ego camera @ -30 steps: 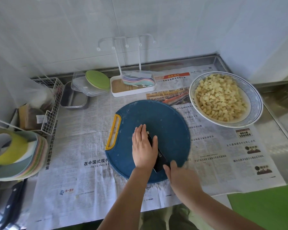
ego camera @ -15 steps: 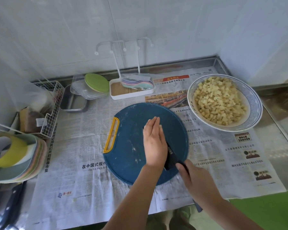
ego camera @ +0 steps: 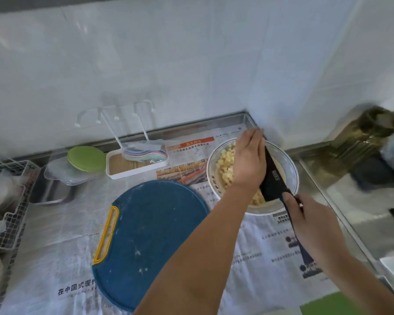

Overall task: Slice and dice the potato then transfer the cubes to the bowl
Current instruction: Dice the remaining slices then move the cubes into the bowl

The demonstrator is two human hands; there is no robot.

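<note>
Now you're holding the knife (ego camera: 273, 178) over the bowl (ego camera: 293, 176), off the board (ego camera: 150, 235): left hand (ego camera: 249, 164) lying flat-fingered against it, right hand (ego camera: 314, 226) gripping its handle.

Newspaper (ego camera: 55, 242) covers the steel counter (ego camera: 344, 201), bearing a blue cutting board (ego camera: 152, 235) and bowl (ego camera: 292, 169).

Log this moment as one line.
stage: transfer | left hand: flat beside knife, over bowl | right hand: grips knife | board: only scraps
</note>
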